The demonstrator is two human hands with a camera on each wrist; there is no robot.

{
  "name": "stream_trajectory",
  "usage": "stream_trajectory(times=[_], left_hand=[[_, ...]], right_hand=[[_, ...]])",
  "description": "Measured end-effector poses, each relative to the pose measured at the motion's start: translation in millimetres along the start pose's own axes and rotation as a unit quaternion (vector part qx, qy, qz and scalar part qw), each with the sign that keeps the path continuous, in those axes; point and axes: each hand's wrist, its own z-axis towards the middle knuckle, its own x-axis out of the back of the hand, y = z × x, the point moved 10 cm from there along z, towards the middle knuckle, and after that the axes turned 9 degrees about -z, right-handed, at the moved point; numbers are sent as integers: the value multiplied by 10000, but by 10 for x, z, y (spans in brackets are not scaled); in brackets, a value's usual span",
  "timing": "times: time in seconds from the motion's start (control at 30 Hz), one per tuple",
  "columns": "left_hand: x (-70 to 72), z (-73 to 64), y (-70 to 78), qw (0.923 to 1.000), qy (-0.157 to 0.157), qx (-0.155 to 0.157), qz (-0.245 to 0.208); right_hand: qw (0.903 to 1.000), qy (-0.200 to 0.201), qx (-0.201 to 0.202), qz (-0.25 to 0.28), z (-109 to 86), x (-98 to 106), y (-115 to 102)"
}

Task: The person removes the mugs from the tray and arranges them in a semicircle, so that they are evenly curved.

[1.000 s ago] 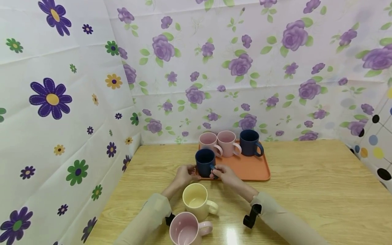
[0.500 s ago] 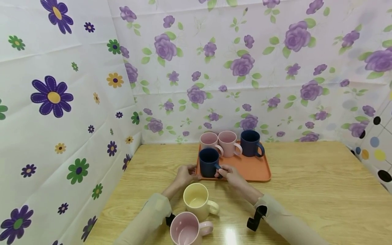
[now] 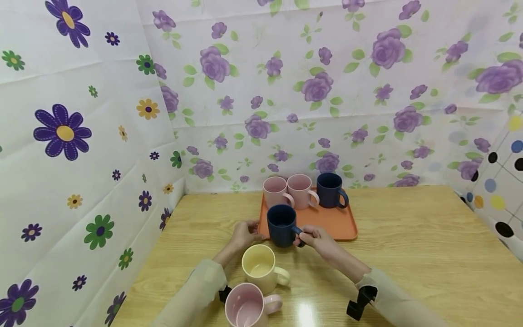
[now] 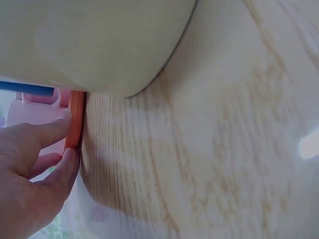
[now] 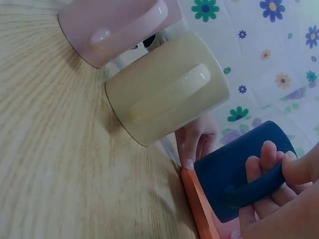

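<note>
By its handle, my right hand point(image 3: 320, 244) holds a dark blue mug point(image 3: 282, 229), upright over the front edge of an orange tray point(image 3: 327, 222). In the right wrist view that mug point(image 5: 224, 172) is tilted in the picture, its base just above the tray's rim, with fingers through and around the handle. My left hand point(image 3: 243, 235) pinches the tray's front left corner; the left wrist view has the thumb and fingers at the orange rim point(image 4: 76, 119). Two pink mugs point(image 3: 299, 193) and another dark blue mug point(image 3: 328, 190) stand along the tray's back.
On the wooden table point(image 3: 408, 254), a cream-yellow mug point(image 3: 261, 272) stands just in front of the tray, with a pink mug point(image 3: 247, 309) nearer me, both between my forearms. Flowered cloth point(image 3: 253, 91) hangs behind and at the left.
The held dark blue mug has moved from the tray's front left corner rightward and then toward me, over the front edge. My left hand has stayed at the tray corner.
</note>
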Motion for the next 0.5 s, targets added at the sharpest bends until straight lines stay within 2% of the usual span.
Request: stream_trajectory(times=[0.1, 0.17, 0.33, 0.5], left_hand=[[-1, -12, -17, 10000, -5, 55, 1], [-7, -11, -18, 10000, -16, -24, 54], [-10, -3, -16, 9998, 3, -184, 72], [-3, -3, -7, 9998, 23, -184, -10]], right_hand=[[9998, -203, 47, 12, -91, -13, -7], [9995, -317, 84, 28, -140, -24, -17], [9983, -570, 8, 110, -236, -58, -11], [9969, -752, -112, 206, -298, -103, 31]])
